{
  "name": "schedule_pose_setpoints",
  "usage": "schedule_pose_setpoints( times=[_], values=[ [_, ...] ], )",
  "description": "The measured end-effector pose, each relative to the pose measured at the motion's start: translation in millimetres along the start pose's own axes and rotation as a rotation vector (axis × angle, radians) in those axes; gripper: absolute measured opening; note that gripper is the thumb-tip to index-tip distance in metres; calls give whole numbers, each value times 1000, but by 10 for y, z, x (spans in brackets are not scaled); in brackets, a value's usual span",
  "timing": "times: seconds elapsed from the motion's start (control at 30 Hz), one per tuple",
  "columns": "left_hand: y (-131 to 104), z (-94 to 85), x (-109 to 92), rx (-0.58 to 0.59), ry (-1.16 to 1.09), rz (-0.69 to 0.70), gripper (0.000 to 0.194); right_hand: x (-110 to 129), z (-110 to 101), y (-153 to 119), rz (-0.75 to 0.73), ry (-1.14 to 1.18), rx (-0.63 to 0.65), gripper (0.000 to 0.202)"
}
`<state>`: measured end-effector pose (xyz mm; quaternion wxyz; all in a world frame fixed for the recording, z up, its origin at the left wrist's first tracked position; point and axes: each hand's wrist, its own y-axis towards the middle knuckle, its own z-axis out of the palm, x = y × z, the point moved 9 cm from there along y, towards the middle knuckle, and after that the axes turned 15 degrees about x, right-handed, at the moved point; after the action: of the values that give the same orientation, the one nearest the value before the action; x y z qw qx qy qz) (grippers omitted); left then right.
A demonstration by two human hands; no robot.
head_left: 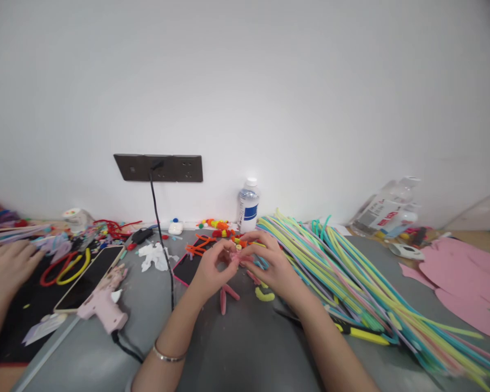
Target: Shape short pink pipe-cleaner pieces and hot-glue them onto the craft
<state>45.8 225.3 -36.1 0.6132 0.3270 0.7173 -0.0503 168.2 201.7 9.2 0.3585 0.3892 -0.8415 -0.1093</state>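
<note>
My left hand (214,268) and my right hand (270,260) meet above the grey table, fingertips pinched together. Between them is a small pink pipe cleaner piece (236,256), partly covered by my fingers. A yellowish bit (239,247) shows at its top. Below my left hand, a bent pink pipe cleaner (227,297) lies on the table. Under my right hand rests a curved yellow-green pipe cleaner (264,294). Orange pipe cleaners (200,246) lie over a dark phone with a pink edge (187,269), behind my left hand.
Long pastel pipe cleaners (347,272) spread on the right, near a yellow cutter (369,335) and pink sheets (465,272). A bottle (248,207) stands by the wall. Left are a pink glue gun (104,310), a corded plug (157,164), a phone (90,277) and another person's hand (8,267).
</note>
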Motion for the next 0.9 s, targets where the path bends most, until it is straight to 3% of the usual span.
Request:
schedule_pose_setpoints(
  times=[0.17, 0.3, 0.37, 0.43, 0.57, 0.77, 0.9],
  values=[
    [-12, -32, 13, -18, -16, -8, 11, -7, -36, -4, 0, 69, -53, 19],
    [-33, -74, 10, -54, -25, -9, 8, -80, -236, -99, -21, 166, -255, 43],
    [-35, -73, -4, -57, -19, -6, 7, -153, -366, -180, -2, 192, -385, 34],
    [-34, -74, -20, -65, -1, -3, 7, -216, -424, -219, 36, 198, -429, 17],
    [-28, -85, -20, -76, 6, 8, 8, -203, -367, -163, 74, 163, -327, 20],
    [-37, -112, 56, -88, -92, 41, 10, -5, -182, -57, -3, 2, -160, 10],
    [-32, -108, 98, -84, -179, 41, 19, 79, -170, -68, -63, -173, -177, 14]
  ],
)
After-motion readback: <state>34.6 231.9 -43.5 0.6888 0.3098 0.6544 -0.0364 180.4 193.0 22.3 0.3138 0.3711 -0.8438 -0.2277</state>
